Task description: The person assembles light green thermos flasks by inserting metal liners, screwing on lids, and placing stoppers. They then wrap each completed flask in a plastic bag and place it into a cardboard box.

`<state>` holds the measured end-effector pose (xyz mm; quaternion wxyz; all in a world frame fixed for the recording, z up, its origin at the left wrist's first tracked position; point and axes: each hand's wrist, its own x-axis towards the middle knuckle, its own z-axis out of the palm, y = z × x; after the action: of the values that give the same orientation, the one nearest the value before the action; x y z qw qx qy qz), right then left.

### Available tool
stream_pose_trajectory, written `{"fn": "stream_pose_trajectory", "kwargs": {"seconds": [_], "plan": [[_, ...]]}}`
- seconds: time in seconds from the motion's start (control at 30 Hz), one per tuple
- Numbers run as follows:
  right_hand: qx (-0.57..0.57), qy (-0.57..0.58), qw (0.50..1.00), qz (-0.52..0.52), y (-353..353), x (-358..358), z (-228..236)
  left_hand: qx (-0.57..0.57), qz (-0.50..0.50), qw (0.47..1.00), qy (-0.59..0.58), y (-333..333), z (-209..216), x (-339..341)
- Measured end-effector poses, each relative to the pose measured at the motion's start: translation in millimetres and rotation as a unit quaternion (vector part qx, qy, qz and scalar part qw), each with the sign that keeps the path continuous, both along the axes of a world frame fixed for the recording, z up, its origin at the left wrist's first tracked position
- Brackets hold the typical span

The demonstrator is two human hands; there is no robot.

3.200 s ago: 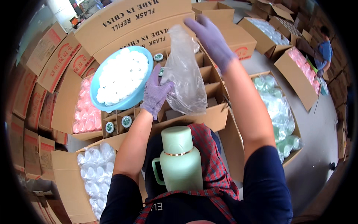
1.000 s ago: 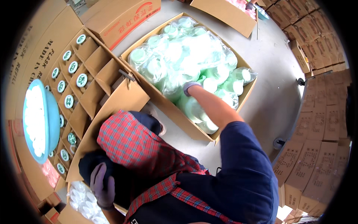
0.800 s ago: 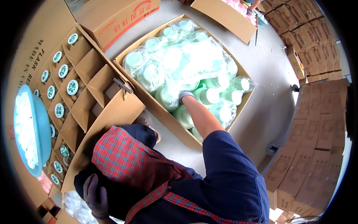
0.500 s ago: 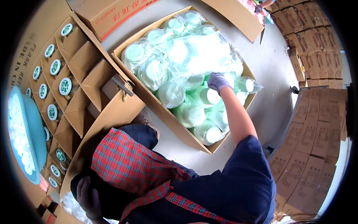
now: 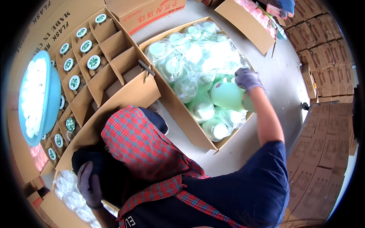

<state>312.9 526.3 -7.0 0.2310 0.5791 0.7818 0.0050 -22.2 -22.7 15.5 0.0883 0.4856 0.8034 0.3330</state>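
Observation:
My right hand [image 5: 247, 79], in a purple glove, grips a pale green flask [image 5: 227, 95] and holds it just above a large open carton [image 5: 178, 114] filled with more green flasks in clear plastic bags. My left hand [image 5: 89, 184], also gloved, rests low against dark cloth by my lap. Whether it holds anything is hidden. A red plaid scarf [image 5: 140, 144] hangs between the two hands.
A divided carton [image 5: 114, 72] on the left holds several capped flasks in its cells. A blue basin [image 5: 53, 95] of white caps sits on its far side. Flat cartons [image 5: 323, 133] are stacked at the right. Another person's sleeve [image 5: 285, 5] shows at the top right.
The view swung from the divided carton to the carton of green flasks. My right hand reached in, closed on a flask and raised it. My left hand dropped to my lap.

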Motion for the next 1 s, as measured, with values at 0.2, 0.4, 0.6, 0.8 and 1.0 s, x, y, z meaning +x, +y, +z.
{"fn": "stream_pose_trajectory", "kwargs": {"seconds": [0.2, 0.4, 0.6, 0.8, 1.0], "plan": [[-0.033, 0.429, 0.890, 0.148, -150, -43, 142, 0.033, -0.033, 0.999, -0.016, 40, 11, 35], [-0.312, 0.577, 0.695, 0.292, -298, -141, 2, 0.332, -0.091, 0.926, -0.154, 2, 31, -16], [-0.085, 0.622, 0.635, 0.450, -369, -205, 52, 0.139, 0.051, 0.988, -0.040, 0, 61, -9], [-0.220, 0.668, 0.639, 0.311, -393, -196, -16, 0.117, 0.050, 0.991, 0.044, 40, 68, -6], [-0.044, 0.654, 0.608, 0.448, -354, -195, 49, 0.271, 0.102, 0.949, -0.122, 25, 12, -30]]}}
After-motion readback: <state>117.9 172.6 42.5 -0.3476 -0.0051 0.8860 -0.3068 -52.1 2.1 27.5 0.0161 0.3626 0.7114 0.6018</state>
